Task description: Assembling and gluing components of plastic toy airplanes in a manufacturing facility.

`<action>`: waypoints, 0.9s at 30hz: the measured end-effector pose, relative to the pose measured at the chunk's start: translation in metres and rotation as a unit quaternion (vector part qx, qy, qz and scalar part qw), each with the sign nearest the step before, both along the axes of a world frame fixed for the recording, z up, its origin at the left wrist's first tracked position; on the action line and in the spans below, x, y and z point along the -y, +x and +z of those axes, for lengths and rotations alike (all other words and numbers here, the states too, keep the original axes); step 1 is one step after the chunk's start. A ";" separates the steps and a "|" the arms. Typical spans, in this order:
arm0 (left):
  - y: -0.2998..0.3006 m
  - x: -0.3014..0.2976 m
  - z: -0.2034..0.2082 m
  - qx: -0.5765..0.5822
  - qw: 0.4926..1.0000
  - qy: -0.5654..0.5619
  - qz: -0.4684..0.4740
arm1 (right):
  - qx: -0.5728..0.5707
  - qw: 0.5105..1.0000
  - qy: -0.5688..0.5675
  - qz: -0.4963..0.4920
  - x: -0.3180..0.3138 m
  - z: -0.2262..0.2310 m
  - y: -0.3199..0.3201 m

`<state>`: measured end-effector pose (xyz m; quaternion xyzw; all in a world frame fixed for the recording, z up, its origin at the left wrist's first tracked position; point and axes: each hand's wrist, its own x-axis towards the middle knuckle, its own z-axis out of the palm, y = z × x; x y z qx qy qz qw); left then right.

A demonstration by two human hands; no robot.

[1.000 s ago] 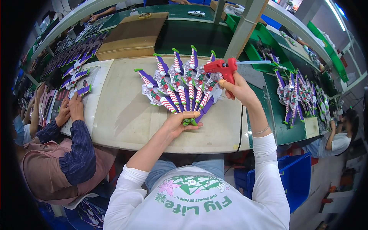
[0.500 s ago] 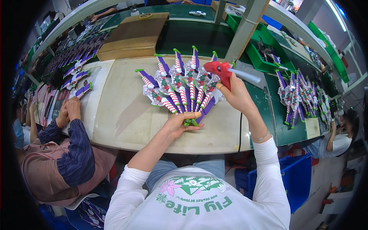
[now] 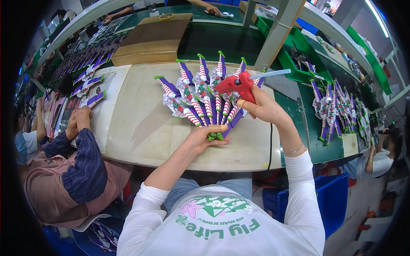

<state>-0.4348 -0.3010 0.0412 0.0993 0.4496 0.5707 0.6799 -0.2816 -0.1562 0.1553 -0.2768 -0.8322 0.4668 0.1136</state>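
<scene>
At a pale worktable [image 3: 141,132], a person in a white long-sleeved shirt bends over a fan of striped toy legs [image 3: 204,96], red-and-white with purple and green ends, spread flat on the tabletop. The left hand [image 3: 204,138] reaches forward from the near edge of the table and presses down on the point where the legs converge, fingers curled over that narrow base with a capped forefinger stretched across it. The right hand [image 3: 264,107], raised just right of the fan with the wrist cocked, is closed around the grip of a red glue gun [image 3: 235,84] whose nozzle points left over the fan's upper right side; a pale glue stick juts from its back toward the right, and a dark cord [image 3: 270,145] drops from it to the table's near edge. Left of the table, a seated co-worker's hands [image 3: 77,123] rest by a white tray [image 3: 102,111] of purple pieces. Beyond the table lies a brown cardboard sheet [image 3: 151,38] on a green bench, and to its right another finished fan [image 3: 335,109] sits on a green surface beside a grey post [image 3: 277,32].
</scene>
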 end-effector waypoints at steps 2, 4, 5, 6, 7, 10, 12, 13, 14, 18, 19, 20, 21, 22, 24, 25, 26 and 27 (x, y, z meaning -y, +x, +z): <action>0.000 -0.001 0.000 -0.002 1.000 0.002 -0.001 | -0.003 1.000 0.005 -0.005 0.000 0.000 -0.001; 0.000 -0.001 0.000 -0.004 1.000 0.004 -0.001 | -0.030 0.999 0.004 -0.013 0.001 -0.001 -0.002; 0.000 -0.001 0.000 -0.003 1.000 0.003 0.000 | -0.029 0.999 0.003 -0.011 -0.001 -0.001 -0.002; -0.001 0.000 -0.001 -0.003 1.000 0.002 0.001 | -0.026 1.000 -0.004 -0.013 -0.004 -0.002 -0.003; -0.001 0.000 -0.001 -0.003 1.000 0.002 0.001 | -0.023 1.000 -0.011 -0.016 -0.007 -0.003 -0.003; -0.001 0.000 -0.001 -0.004 1.000 0.009 0.002 | -0.030 0.999 -0.034 -0.026 -0.015 -0.007 -0.007; 0.000 0.000 0.000 -0.006 1.000 0.010 -0.002 | -0.032 0.998 -0.047 -0.032 -0.015 -0.003 -0.010; 0.000 0.000 0.000 -0.006 1.000 0.010 -0.001 | -0.035 0.997 -0.059 -0.039 -0.016 -0.001 -0.012; 0.000 0.000 0.000 -0.005 1.000 0.010 -0.003 | -0.035 0.997 -0.059 -0.039 -0.018 -0.001 -0.014; 0.000 0.000 0.001 -0.003 1.000 0.010 -0.006 | -0.042 0.996 -0.063 -0.056 -0.028 -0.005 -0.024; 0.000 0.001 0.002 -0.002 1.000 0.010 -0.005 | -0.038 0.996 -0.065 -0.057 -0.030 -0.006 -0.025; 0.000 0.001 0.002 -0.003 1.000 0.009 -0.007 | -0.038 0.996 -0.065 -0.056 -0.031 -0.008 -0.027; 0.000 0.001 0.002 -0.003 1.000 0.009 -0.009 | -0.052 0.995 -0.068 -0.060 -0.032 -0.011 -0.029; 0.000 0.001 0.002 -0.003 1.000 0.009 -0.008 | -0.067 0.993 -0.071 -0.063 -0.034 -0.014 -0.030; 0.000 0.001 0.002 -0.003 1.000 0.011 -0.008 | -0.062 0.993 -0.080 -0.063 -0.039 -0.019 -0.031; 0.000 0.001 0.002 -0.002 1.000 0.012 -0.007 | -0.058 0.992 -0.089 -0.064 -0.041 -0.019 -0.030; -0.001 0.000 0.001 -0.001 1.000 0.014 -0.008 | -0.057 0.992 -0.089 -0.063 -0.040 -0.019 -0.031; -0.001 0.000 0.000 0.000 1.000 0.016 -0.009 | -0.056 0.992 -0.085 -0.068 -0.040 -0.018 -0.030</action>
